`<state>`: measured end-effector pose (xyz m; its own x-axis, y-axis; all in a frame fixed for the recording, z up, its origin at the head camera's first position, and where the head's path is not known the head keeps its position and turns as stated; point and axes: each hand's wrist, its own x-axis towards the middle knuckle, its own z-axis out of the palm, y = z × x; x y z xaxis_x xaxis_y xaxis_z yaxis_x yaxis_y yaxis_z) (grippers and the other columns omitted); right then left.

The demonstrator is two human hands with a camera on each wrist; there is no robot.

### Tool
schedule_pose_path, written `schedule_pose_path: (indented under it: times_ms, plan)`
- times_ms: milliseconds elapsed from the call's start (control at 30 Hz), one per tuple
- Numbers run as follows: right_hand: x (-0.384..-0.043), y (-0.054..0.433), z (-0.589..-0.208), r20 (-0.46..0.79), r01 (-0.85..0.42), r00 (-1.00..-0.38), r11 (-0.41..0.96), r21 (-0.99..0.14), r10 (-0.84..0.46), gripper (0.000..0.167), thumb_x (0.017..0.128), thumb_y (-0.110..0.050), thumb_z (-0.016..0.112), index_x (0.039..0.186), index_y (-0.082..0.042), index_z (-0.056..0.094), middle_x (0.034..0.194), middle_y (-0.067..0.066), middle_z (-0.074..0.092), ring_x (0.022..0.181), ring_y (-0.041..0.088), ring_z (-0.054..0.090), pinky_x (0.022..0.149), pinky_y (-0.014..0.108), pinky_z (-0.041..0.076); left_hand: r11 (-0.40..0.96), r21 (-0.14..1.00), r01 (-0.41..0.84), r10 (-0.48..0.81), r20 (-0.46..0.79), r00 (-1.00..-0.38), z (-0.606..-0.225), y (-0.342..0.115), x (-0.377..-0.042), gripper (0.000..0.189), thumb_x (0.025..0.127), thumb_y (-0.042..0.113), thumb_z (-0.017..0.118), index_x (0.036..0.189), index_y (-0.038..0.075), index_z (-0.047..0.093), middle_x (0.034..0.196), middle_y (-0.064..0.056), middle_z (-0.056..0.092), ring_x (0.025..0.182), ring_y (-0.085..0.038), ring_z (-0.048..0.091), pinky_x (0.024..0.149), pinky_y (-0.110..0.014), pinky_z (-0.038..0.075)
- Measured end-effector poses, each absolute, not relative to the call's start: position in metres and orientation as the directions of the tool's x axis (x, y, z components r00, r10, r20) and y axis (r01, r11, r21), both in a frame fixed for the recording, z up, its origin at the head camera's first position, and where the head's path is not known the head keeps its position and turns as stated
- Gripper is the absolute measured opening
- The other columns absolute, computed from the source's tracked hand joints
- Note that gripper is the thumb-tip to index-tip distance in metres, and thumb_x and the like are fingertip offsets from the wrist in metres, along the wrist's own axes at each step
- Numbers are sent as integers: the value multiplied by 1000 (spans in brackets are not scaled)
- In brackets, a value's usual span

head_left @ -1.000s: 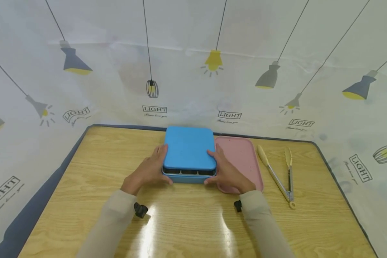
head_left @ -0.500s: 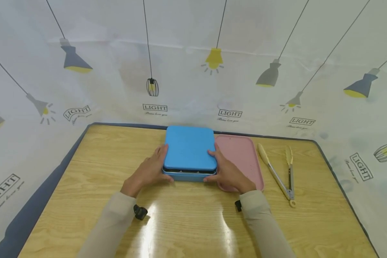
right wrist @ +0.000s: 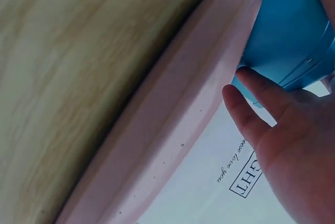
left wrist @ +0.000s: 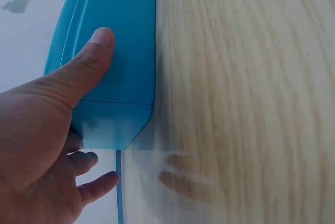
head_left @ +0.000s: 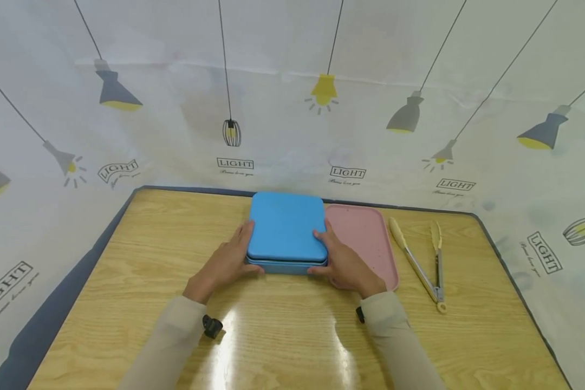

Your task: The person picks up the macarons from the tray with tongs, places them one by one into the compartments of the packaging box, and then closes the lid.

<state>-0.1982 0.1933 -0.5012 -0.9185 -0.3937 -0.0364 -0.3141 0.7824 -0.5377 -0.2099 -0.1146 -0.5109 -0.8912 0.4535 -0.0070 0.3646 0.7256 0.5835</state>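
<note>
A square blue lidded box (head_left: 283, 267) stands at the table's back edge in the head view. Its bright blue lid (head_left: 288, 225) lies over the top, with a thin line between lid and wall at the front. My left hand (head_left: 226, 261) holds the left front corner, its thumb along the front wall, as the left wrist view shows on the blue wall (left wrist: 118, 75). On the opposite corner my right hand (head_left: 345, 261) grips likewise, thumb on the front and fingers up the side by the lid. In the right wrist view two fingertips lie near the pink tray's rim.
Right of the box lies a pink tray (head_left: 363, 235), partly under my right hand. Farther right are tongs (head_left: 436, 281) with cream tips, spread apart. A light curtain (head_left: 273, 81) printed with lamps hangs behind the wooden table (head_left: 283, 330).
The lid's front edge has come down: the dark gap showing compartments inside the box has narrowed to a thin line. Both hands stay at the same corners.
</note>
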Motion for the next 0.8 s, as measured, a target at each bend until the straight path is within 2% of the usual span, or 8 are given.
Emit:
schedule_pose_path:
  times_ms: [133,367,567,800]
  plan:
    - [-195,191,-499,-48,-300,-926,805,-512,-375,96,84,-46,77,159,-14,26,166,11,-7,144,36,33,111,49,36,722,582,374,456,5,-890,-511,-113,-208,117,83,48,76,161,8,-1,165,-20,7,147,-40,24,114,-56,30]
    - [-193,189,-503,2,-358,-918,824,-440,-397,92,87,-42,76,156,-6,28,164,25,1,129,45,50,101,52,45,734,552,396,450,42,-892,-513,-113,-205,113,85,47,74,160,7,1,165,-20,7,149,-37,22,113,-55,32]
    - [-190,187,-510,17,-373,-918,847,-378,-396,92,89,-49,71,157,-5,26,164,24,1,106,42,64,92,49,52,748,526,405,450,47,-892,-515,-112,-203,111,86,48,72,160,5,2,165,-21,8,148,-38,22,110,-58,35]
    - [-190,185,-512,47,-408,-909,861,-302,-415,92,89,-51,69,155,-3,28,162,27,4,101,40,66,90,47,53,756,521,397,440,45,-897,-516,-112,-201,111,86,48,72,160,6,2,165,-20,8,151,-35,16,110,-59,34]
